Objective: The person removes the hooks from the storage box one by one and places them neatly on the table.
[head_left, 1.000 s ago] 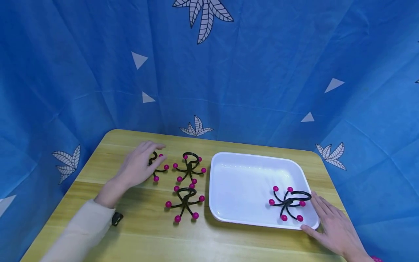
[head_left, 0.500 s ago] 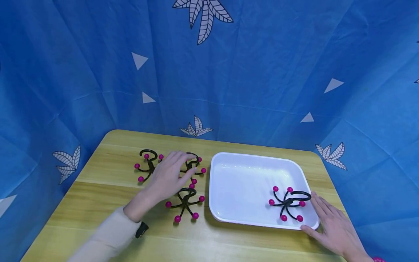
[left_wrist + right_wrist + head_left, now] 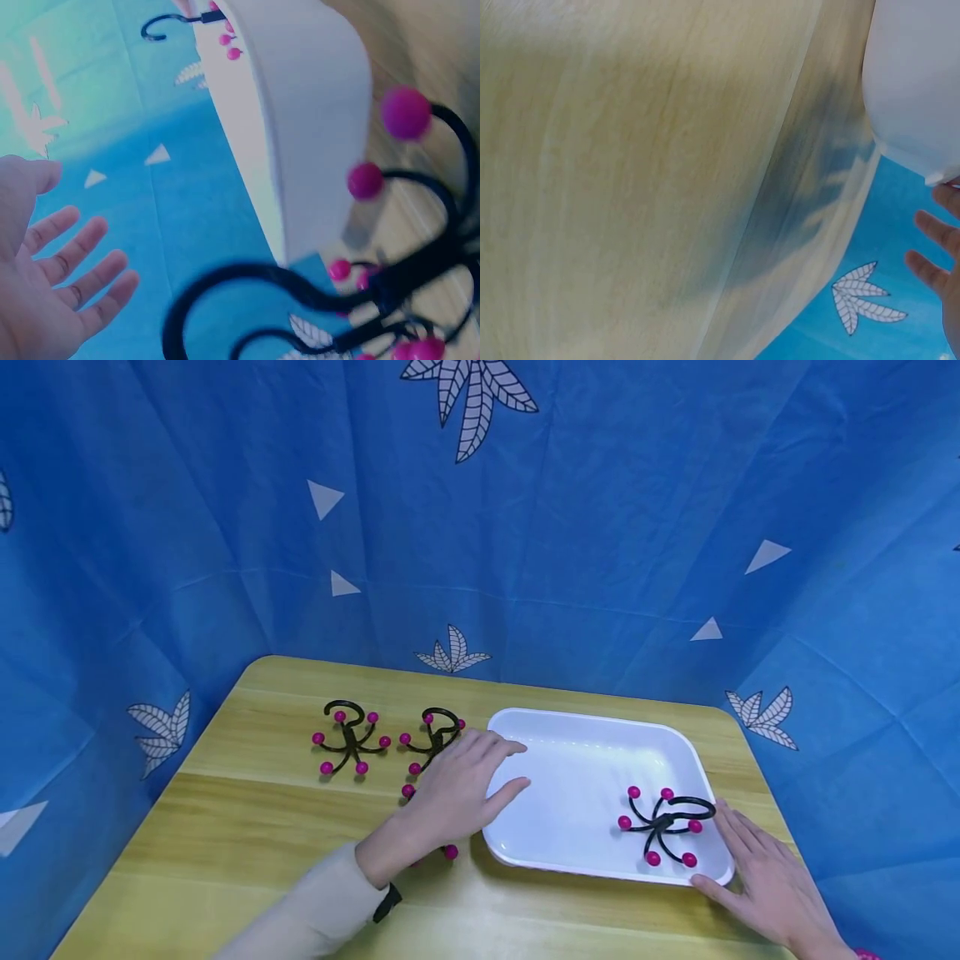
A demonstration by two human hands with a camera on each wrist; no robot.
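Observation:
My left hand (image 3: 461,785) hovers at the left rim of a white tray (image 3: 555,785), fingers spread and holding nothing, as the left wrist view also shows. Under and behind it are a black hook with pink ball tips (image 3: 437,739), partly covered, and a similar front hook (image 3: 450,852), mostly hidden. Farther left, another such hook (image 3: 349,739) lies in full sight. One more ball-tipped hook (image 3: 662,822) sits inside the tray at the front right. My right hand (image 3: 772,881) rests at the tray's right front corner, its fingers extended along the rim.
Everything stands on a light wooden table (image 3: 225,843) with rounded back corners. A blue patterned curtain (image 3: 600,527) hangs behind it and at both sides.
My left hand has moved right, from over the leftmost hook, across the middle hook, to the tray's left rim. The hooks, tray and right hand stay in place.

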